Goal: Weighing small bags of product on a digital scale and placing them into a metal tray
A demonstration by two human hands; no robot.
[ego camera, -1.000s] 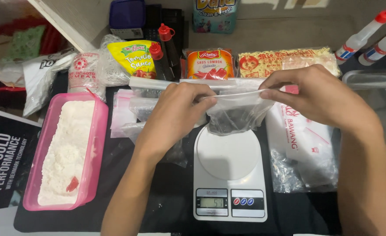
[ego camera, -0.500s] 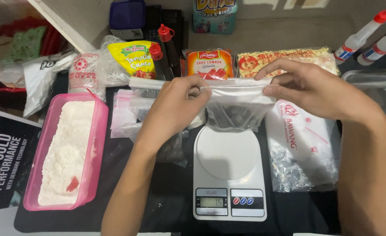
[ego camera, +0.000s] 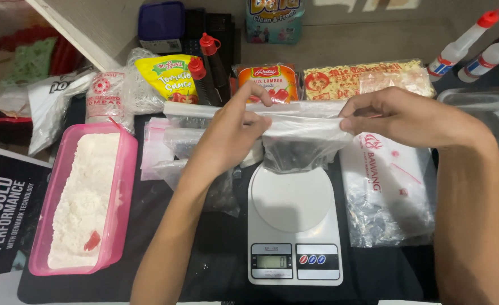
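Observation:
A small clear plastic zip bag [ego camera: 301, 146] with dark contents hangs just above the far edge of a white digital kitchen scale [ego camera: 293, 223]. My left hand [ego camera: 230, 135] pinches the bag's top strip at its left end. My right hand [ego camera: 399, 116] pinches the same strip at its right end. The strip is stretched flat between both hands. The scale's round platform is bare below the bag.
A pink tub [ego camera: 119, 186] of white powder stands at left. Sauce pouches [ego camera: 169, 76], two red-capped dark bottles [ego camera: 204, 73], a noodle pack [ego camera: 368, 76] and clear bags [ego camera: 388, 186] lie around. White squeeze bottles [ego camera: 458, 48] are at far right.
The bag has been lifted slightly off the scale's platform and both hands have risen with it. My fingers have shifted along the top strip. The scale's reading has dropped.

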